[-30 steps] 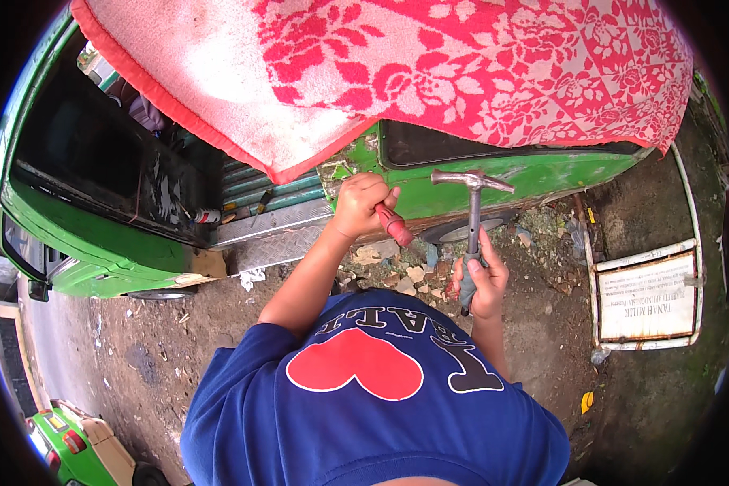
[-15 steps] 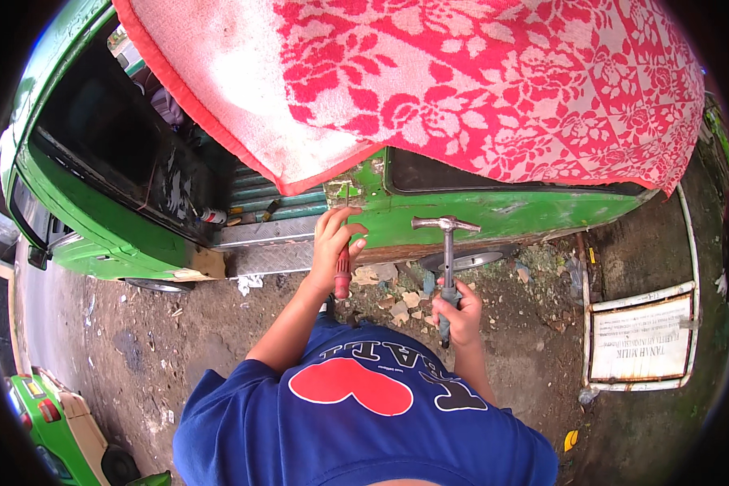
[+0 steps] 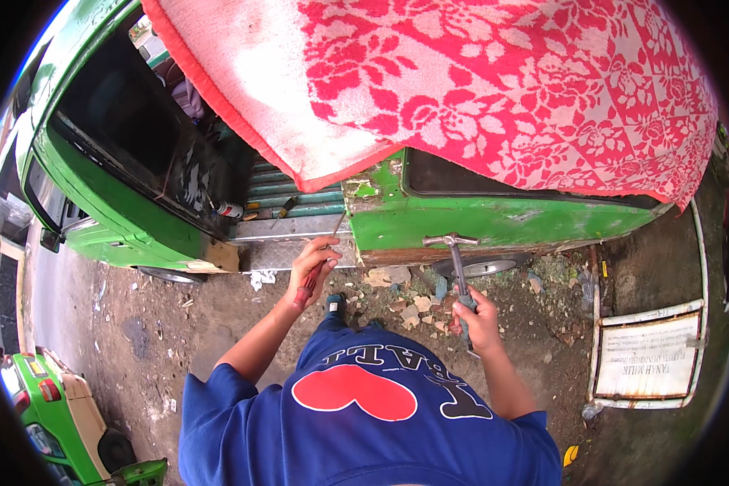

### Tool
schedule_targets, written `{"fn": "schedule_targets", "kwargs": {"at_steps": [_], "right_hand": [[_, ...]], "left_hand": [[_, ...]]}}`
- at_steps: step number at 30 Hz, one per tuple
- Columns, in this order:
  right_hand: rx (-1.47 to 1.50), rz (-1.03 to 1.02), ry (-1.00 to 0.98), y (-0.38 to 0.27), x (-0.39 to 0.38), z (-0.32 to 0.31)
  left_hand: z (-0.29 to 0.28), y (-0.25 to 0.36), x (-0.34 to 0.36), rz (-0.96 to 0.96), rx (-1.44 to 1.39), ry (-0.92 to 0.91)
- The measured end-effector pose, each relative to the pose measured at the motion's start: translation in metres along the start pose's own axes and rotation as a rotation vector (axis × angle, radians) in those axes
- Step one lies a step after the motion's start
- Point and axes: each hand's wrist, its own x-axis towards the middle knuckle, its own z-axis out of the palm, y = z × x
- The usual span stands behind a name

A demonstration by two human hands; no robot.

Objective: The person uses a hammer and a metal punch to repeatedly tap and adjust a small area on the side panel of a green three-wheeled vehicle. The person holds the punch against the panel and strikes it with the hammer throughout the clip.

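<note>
My left hand point(image 3: 313, 266) is closed around a screwdriver point(image 3: 304, 293) with a red handle. Its thin shaft points up and away, toward the scraped corner of the green van point(image 3: 445, 220) at the open doorway, but I cannot tell whether the tip touches it. To the right, my right hand point(image 3: 483, 321) grips the grey handle of a hammer point(image 3: 459, 266). The metal head is uppermost and appears in front of the van's lower side, above a wheel.
A pink and red floral blanket point(image 3: 494, 89) drapes over the van's roof. Inside the doorway a ribbed floor point(image 3: 300, 202) and a spray can point(image 3: 228, 209) show. Broken chips point(image 3: 417, 308) litter the dirt. A white-framed sign point(image 3: 648, 356) lies right; another green vehicle point(image 3: 65, 421) stands lower left.
My left hand has moved lower and slightly left with the screwdriver, which now tilts. The hammer has come down a little and right. The whole view has shifted slightly.
</note>
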Motion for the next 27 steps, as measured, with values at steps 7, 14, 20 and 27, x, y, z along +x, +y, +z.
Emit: {"fn": "schedule_targets", "kwargs": {"at_steps": [7, 14, 20, 27], "right_hand": [[0.011, -0.078, 0.172, 0.016, -0.005, 0.025], [-0.011, -0.116, 0.201, 0.013, -0.013, 0.025], [-0.007, -0.124, 0.251, 0.018, -0.018, 0.028], [0.014, -0.118, 0.306, 0.022, -0.020, 0.044]], "left_hand": [[0.028, 0.004, 0.000, 0.116, 0.058, 0.207], [0.021, 0.005, 0.029, 0.167, 0.047, 0.161], [0.015, 0.000, 0.029, 0.182, 0.056, 0.152], [0.012, -0.005, 0.039, 0.197, 0.069, 0.165]]}}
